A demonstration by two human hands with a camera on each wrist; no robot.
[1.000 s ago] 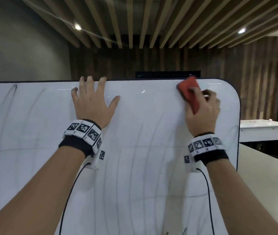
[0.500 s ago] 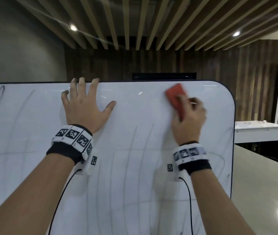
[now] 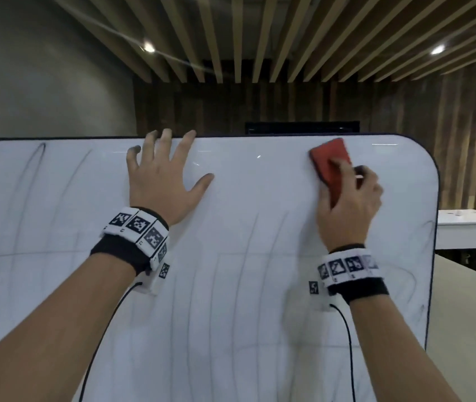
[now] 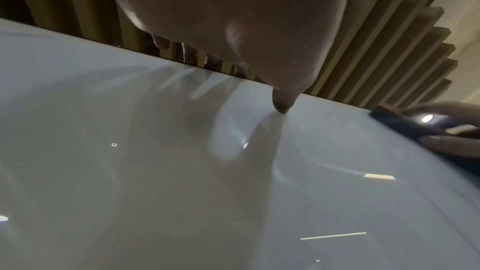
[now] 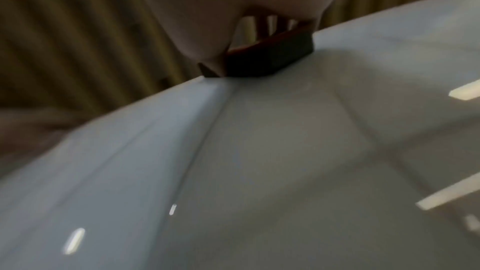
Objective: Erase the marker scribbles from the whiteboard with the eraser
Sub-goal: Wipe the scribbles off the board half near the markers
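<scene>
A large whiteboard [image 3: 254, 198] with rounded corners fills the head view; faint grey marker lines cross its lower half, and darker loops [image 3: 38, 158] remain at its upper left. My right hand [image 3: 347, 198] grips a red eraser [image 3: 329, 166] and presses it flat against the board near the top right corner. In the right wrist view the eraser [image 5: 270, 56] shows dark under my palm. My left hand [image 3: 161, 175] lies flat on the board with fingers spread, fingertips reaching the top edge. The left wrist view shows my thumb [image 4: 283, 102] touching the board [image 4: 182, 171].
Past the board's right edge [image 3: 434, 242] stands a white table [image 3: 469, 227], with a pale counter [image 3: 469, 329] lower down. A dark wood-slat wall and a slatted ceiling lie behind the board.
The right hand with the eraser slid left along the top of the board, then back up toward the top edge. The left hand stayed flat in place.
</scene>
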